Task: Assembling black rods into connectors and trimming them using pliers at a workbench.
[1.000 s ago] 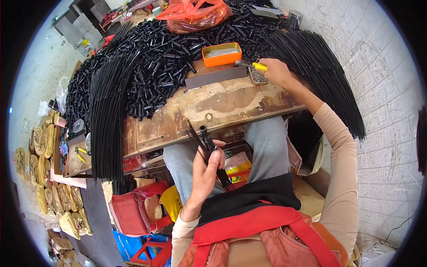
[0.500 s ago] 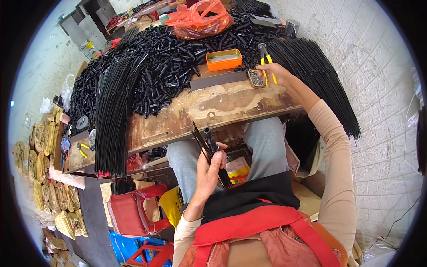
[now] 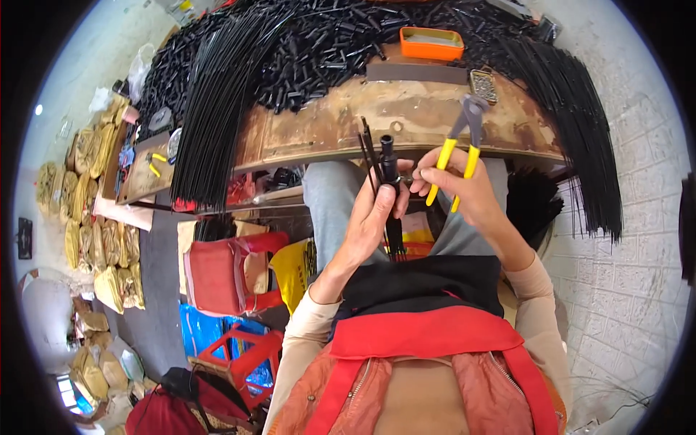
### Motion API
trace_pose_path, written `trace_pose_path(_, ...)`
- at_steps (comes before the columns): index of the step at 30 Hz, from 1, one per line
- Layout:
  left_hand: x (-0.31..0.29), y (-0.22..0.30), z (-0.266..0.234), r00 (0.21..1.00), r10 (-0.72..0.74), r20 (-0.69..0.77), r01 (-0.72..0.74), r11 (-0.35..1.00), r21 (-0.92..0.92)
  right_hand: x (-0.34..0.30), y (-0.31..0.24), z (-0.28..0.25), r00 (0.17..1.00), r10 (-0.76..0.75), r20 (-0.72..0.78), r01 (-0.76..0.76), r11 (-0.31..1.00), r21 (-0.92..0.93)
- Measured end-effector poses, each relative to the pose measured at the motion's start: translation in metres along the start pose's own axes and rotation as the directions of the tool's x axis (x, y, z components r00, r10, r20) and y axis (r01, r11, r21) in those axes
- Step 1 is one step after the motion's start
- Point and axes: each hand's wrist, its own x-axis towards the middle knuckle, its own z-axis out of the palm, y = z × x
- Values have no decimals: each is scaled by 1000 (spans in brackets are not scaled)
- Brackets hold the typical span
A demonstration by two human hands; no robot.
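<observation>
My left hand [image 3: 368, 223] is closed around a black plastic tube [image 3: 388, 161] and several thin black rods [image 3: 368, 148], held upright over my lap. In my right hand [image 3: 467, 194] are end-cutting pliers [image 3: 464, 134] with yellow handles, their steel jaws pointing away from me. The thumb and forefinger of that hand are pinched together close beside the tube. Whatever small piece may be between those fingertips is too small to make out.
A wooden bench [image 3: 326, 130] bears a heap of black tubes [image 3: 319, 54] and long black rod bundles at left [image 3: 217, 109] and right [image 3: 580, 123]. An orange box [image 3: 431, 45] and a small tray of metal bits [image 3: 483, 87] stand near the middle. A red chair [image 3: 217, 272] is at left.
My right hand has come back from the metal-bits tray to beside the tube in my left hand, carrying the pliers. The view has shifted down toward my lap.
</observation>
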Motion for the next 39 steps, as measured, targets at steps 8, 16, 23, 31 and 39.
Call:
trace_pose_path(8,-7,4,1,999,-44,25,41,994,97,-15,10,25,983,-183,-25,184,980,80)
trace_pose_path(16,-5,2,1,997,-51,64,44,993,106,-17,9,21,982,-188,-28,189,981,41)
trace_pose_path(23,-5,4,5,999,-47,27,42,985,165,-19,9,24,976,-216,-18,216,975,58)
trace_pose_path(31,0,5,-2,983,-63,175,69,997,-29,-10,5,17,962,-273,-4,266,940,-211)
trace_pose_path(39,9,3,-10,986,-91,138,111,983,-144,-38,-36,4,979,201,12,-171,860,-481)
